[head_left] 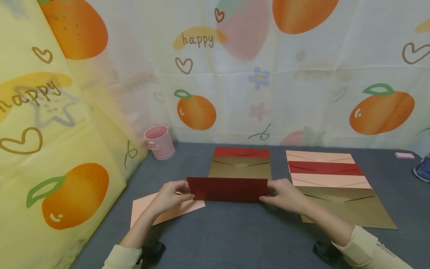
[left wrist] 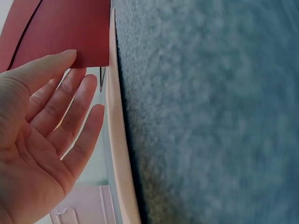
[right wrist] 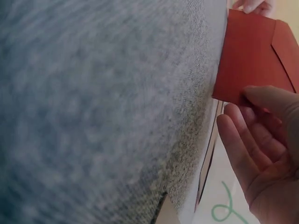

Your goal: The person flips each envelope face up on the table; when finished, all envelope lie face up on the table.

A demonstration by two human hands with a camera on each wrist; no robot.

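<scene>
A dark red envelope [head_left: 228, 189] is tilted up above the table between my two hands. My left hand [head_left: 172, 196] pinches its left end, thumb on the near face and fingers behind. At its right end my right hand [head_left: 285, 192] has the same pinch. Both wrist views show the envelope's flap line, and its lower edge is close to the table. Under my left hand lies a pale pink envelope [head_left: 141, 209]. Behind the held envelope, a khaki envelope [head_left: 240, 167] and another red envelope [head_left: 242, 152] overlap, the khaki one partly hidden.
On the right, overlapping pink, red and khaki envelopes [head_left: 352, 209] form a column. A small pink bucket [head_left: 162, 145] stands at the back left. A pink block [head_left: 404, 155] and a blue object [head_left: 424, 170] sit at the far right. Patterned cloth [head_left: 235, 86] hangs behind the grey table [head_left: 235, 239].
</scene>
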